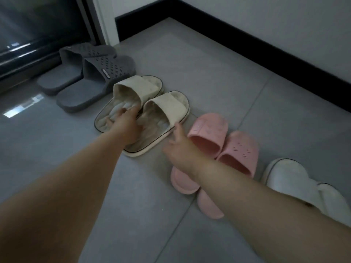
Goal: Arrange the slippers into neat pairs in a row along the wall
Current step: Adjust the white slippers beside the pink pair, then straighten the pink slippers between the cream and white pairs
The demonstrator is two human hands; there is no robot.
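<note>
Several slipper pairs lie in a diagonal row on the grey floor. A dark grey pair [91,76] is farthest, by the dark door. A cream pair [150,99] comes after it, then a pink pair [228,147], then a white pair [290,179] at the right edge, partly hidden by my right forearm. My left hand [127,124] rests flat with spread fingers over the heels of the cream pair. My right hand [180,147] is open, its forefinger touching the outer edge of the right cream slipper, its wrist over the left pink slipper.
A white wall with a black skirting board [247,46] runs along the far right side. A dark glossy door [38,25] and its rail stand at the upper left. Bare grey floor tiles [133,215] stretch between me and the slippers.
</note>
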